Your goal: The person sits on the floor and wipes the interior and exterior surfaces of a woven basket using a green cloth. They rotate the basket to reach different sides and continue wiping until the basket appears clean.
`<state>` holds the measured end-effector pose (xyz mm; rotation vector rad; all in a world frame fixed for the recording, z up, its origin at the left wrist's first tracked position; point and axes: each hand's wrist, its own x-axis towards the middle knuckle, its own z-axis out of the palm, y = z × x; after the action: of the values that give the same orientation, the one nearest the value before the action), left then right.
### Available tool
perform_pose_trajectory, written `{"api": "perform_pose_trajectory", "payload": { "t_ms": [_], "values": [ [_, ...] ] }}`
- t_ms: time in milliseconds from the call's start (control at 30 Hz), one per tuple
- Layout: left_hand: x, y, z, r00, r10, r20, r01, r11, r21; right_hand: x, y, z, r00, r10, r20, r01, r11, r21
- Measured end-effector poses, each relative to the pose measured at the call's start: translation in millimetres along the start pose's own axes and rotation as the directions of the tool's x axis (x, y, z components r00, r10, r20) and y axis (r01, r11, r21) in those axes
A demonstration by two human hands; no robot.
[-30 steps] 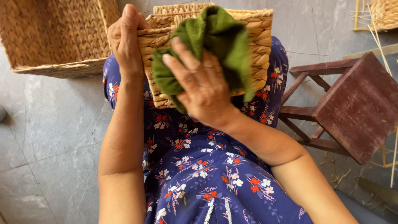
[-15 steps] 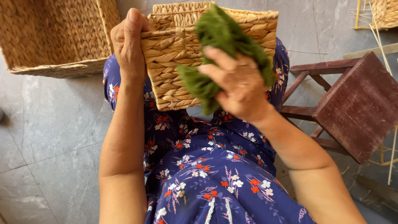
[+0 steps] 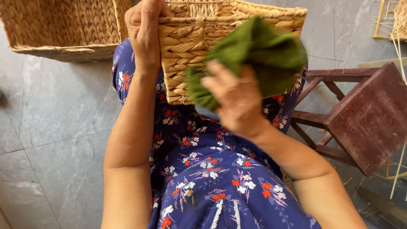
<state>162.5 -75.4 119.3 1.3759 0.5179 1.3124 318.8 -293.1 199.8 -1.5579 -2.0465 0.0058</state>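
Note:
A woven straw basket [image 3: 190, 46] rests on my lap, its side wall turned towards me. My left hand [image 3: 144, 32] grips its left rim and holds it in place. My right hand [image 3: 235, 99] is closed on a crumpled green cloth [image 3: 258, 59] and presses it against the right half of the basket's side. The cloth hides that part of the weave. My lap is covered by a blue dress with red and white flowers [image 3: 212, 178].
A second, larger woven basket [image 3: 63, 27] lies on the grey tiled floor [image 3: 55, 127] at the upper left. A dark red wooden stool [image 3: 364, 118] lies tipped over on my right. Loose straw strips and another woven piece [image 3: 398, 19] sit at the top right.
My right hand has dragged the green cloth across the basket's side from the middle towards the right and a little down. My left hand has kept its hold on the rim.

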Motion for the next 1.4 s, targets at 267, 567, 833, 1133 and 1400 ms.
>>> {"api": "perform_pose_trajectory", "payload": {
  "t_ms": [267, 567, 833, 1133, 1400],
  "values": [
    [4, 4, -1, 0.998, -0.049, 0.028, 0.049, 0.998, -0.027, 37, -40, 33, 0.968, -0.251, 0.013, 0.248, 0.963, 0.102],
    [-1, -4, 1, 0.996, -0.081, 0.027, 0.083, 0.996, -0.045, -41, 47, -40, 0.999, -0.028, -0.016, 0.028, 0.999, -0.017],
    [-2, 0, 2, 0.994, -0.109, 0.014, 0.110, 0.992, -0.063, -29, 49, -40, 0.944, 0.262, -0.199, -0.274, 0.961, -0.033],
    [0, -2, 3, 0.998, -0.064, 0.012, 0.065, 0.994, -0.088, 23, 46, -28, 0.990, 0.008, -0.142, -0.018, 0.997, -0.074],
    [5, 6, -1, 0.999, -0.021, 0.040, 0.026, 0.991, -0.128, 63, -11, 10, 0.995, -0.097, -0.025, 0.096, 0.995, -0.026]
  ]
}}
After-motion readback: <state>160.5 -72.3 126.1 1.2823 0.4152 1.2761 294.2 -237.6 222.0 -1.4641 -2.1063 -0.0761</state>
